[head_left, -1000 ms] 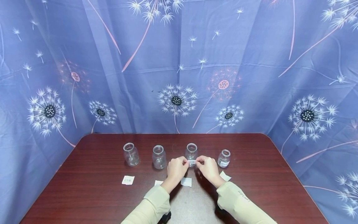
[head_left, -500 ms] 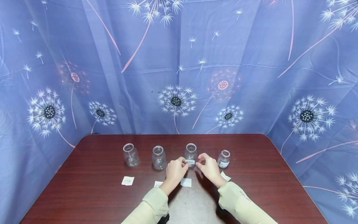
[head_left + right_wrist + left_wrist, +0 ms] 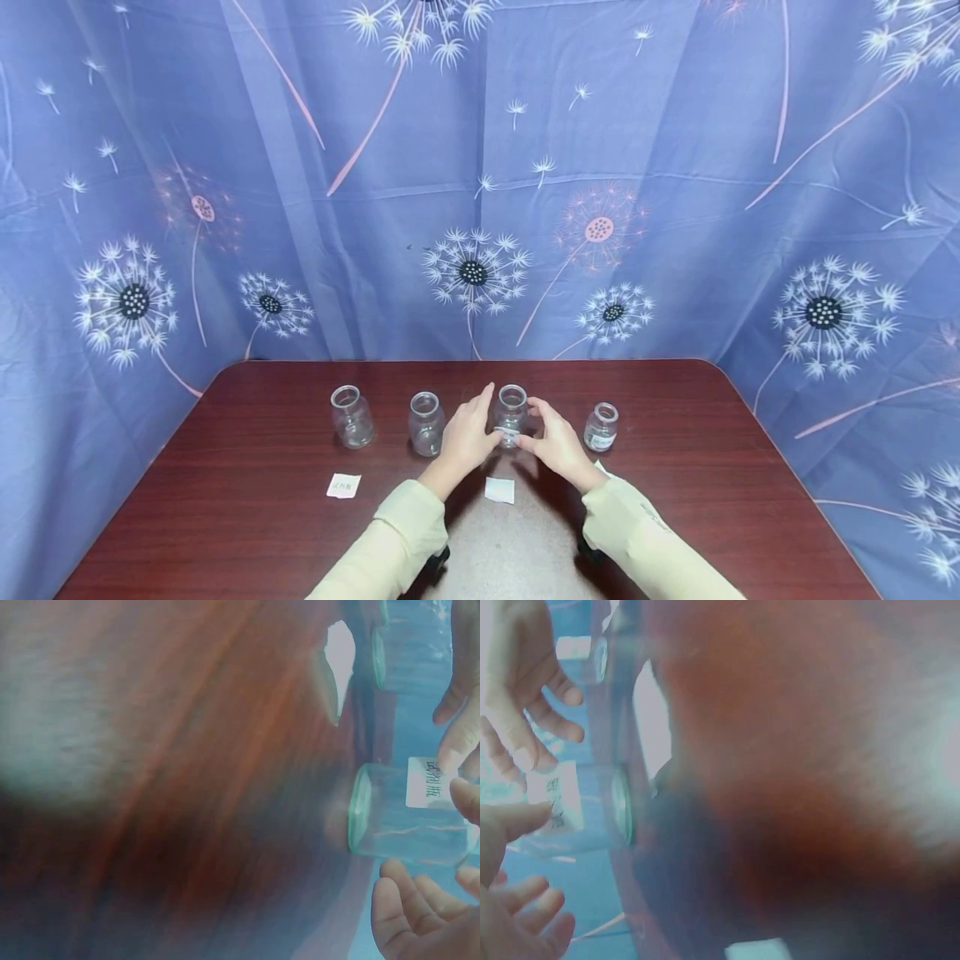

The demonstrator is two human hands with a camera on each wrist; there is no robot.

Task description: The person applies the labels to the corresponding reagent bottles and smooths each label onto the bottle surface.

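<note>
Fingers (image 3: pixel 476 408) spread, left hand (image 3: pixel 463 437) and right hand (image 3: pixel 558 446) flank a jar (image 3: pixel 512 407), thumbs at its label (image 3: pixel 425 784), each grip released.

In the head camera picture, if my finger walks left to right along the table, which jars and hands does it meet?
First clear jar → second clear jar → left hand → labelled middle jar → right hand → small labelled jar.

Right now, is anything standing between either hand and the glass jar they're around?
Nothing visible is. The left hand and right hand flank the jar closely, and the label is on its front. The smaller jar stands beyond the right hand, not between.
</note>
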